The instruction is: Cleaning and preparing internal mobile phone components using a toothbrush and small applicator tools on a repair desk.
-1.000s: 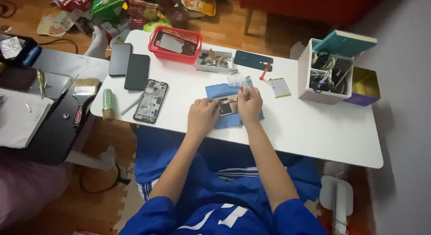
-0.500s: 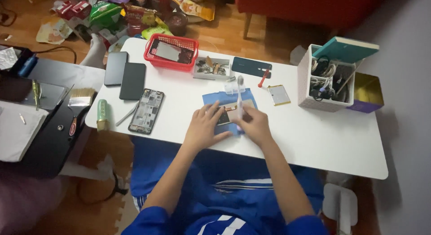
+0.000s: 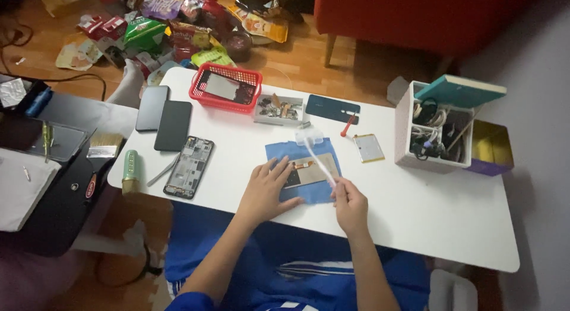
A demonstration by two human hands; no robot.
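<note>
Since the earlier frame the right hand has drawn back toward the body and now pinches the lower end of a pale, thin strip, which rises slanting away from it to a clear tab near the far edge of the blue mat. The strip looks half lifted off the opened phone part, which lies on the mat under the fingertips of the left hand, spread flat and pressing down. A sharp tug could tear the strip or drag the part off the mat. Beyond the left hand, a bare phone frame and two dark phones lie on the white counter; a sliding elbow could knock them.
</note>
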